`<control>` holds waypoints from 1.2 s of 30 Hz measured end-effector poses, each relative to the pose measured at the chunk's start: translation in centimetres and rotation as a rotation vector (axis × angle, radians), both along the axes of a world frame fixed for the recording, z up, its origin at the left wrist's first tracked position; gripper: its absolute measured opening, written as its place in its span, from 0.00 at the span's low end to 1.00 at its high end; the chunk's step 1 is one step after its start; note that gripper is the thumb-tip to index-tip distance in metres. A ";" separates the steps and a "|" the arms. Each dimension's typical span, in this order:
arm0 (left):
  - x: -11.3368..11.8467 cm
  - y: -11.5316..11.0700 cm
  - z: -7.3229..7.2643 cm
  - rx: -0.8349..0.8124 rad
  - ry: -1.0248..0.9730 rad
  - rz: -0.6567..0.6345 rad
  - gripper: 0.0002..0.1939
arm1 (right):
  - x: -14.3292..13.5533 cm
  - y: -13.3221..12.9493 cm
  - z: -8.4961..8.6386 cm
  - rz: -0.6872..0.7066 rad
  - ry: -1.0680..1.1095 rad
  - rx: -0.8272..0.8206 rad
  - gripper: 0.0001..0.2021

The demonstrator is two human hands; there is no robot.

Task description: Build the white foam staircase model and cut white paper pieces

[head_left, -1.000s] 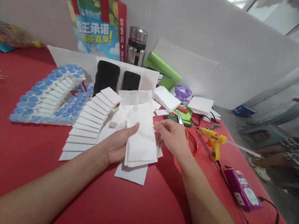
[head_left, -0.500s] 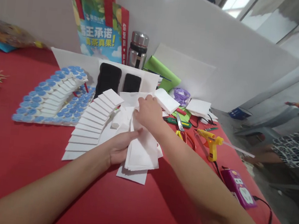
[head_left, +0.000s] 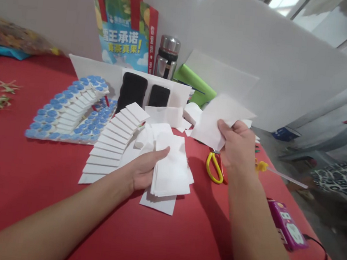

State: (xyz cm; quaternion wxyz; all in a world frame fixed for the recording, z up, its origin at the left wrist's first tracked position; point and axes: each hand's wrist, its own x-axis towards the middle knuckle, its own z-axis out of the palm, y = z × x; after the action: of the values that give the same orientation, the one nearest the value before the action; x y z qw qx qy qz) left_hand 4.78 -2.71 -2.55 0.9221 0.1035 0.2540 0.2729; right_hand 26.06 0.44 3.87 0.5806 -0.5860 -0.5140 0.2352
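My left hand (head_left: 147,166) is closed on a stack of white paper pieces (head_left: 172,167), thumb on top and fingers beneath. Raised to the right, my right hand (head_left: 238,141) pinches a single white sheet of paper (head_left: 214,120) between thumb and fingers. Left of the stack stands a curved row of white stepped cards (head_left: 110,144). Beyond it is a similar curved model covered in blue-and-white rolls (head_left: 67,106). Loose white paper scraps lie around the stack. Below the right hand are scissors with yellow and red handles (head_left: 214,169), their blades mostly hidden.
A purple box with a cable (head_left: 287,224) sits near the right edge of the red table (head_left: 119,232). The yellow glue gun (head_left: 261,166) is mostly behind my right arm. At the back stand a steel flask (head_left: 168,57) and a printed bag (head_left: 124,38). A person's patterned clothing (head_left: 343,168) shows at far right.
My right hand has moved from the stack to the right, lifting a white sheet away. My left hand keeps hold of the stack. The view has shifted slightly.
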 end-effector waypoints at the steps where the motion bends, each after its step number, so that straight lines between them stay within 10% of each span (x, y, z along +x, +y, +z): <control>1: 0.0 0.0 0.2 0.009 0.014 0.025 0.27 | 0.2 -1.0 -0.4 0.056 0.069 -0.047 0.09; 8: 0.2 0.5 1.0 0.086 0.123 0.163 0.30 | -3.3 -4.1 -3.5 0.459 0.646 -0.477 0.13; 16: 0.2 0.7 0.6 0.156 -0.015 0.123 0.42 | -4.2 -4.2 -4.0 0.433 0.546 -0.537 0.13; 30: 0.7 -0.1 0.7 0.190 0.135 0.153 0.28 | -4.4 -4.2 -4.4 0.482 0.436 -0.545 0.15; 36: 0.6 -0.1 0.7 0.102 0.123 0.129 0.28 | -2.6 -4.1 -3.3 0.352 0.058 -0.460 0.17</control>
State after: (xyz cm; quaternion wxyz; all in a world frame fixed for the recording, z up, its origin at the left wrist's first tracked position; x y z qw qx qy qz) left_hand 5.37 -2.78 -1.84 0.8789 0.1502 0.3019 0.3373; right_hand 23.41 -3.63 0.56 0.3971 -0.5971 -0.5243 0.4593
